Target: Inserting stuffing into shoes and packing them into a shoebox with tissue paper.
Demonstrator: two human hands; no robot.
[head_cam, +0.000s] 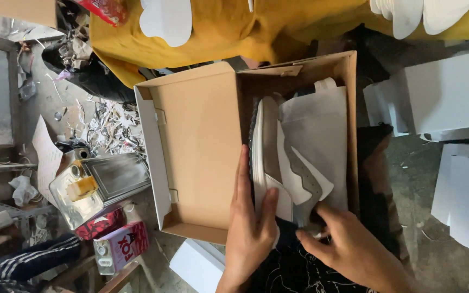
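Note:
An open brown cardboard shoebox (pixel 191 135) lies in front of me, its lid flap spread to the left. Inside its right half sits a grey and white shoe (pixel 270 163) beside grey tissue paper (pixel 321 130). My left hand (pixel 251 228) grips the near end of the shoe, thumb over its side and fingers along the sole edge. My right hand (pixel 354 249) pinches the near corner of the tissue paper next to the shoe's heel.
White boxes (pixel 451 97) are stacked at the right. A yellow cloth (pixel 234 27) with white insoles (pixel 164 19) lies beyond the box. Paper scraps, a metal tray (pixel 118 176) and small cartons (pixel 120 247) clutter the left floor. A white box (pixel 196 266) sits near my left wrist.

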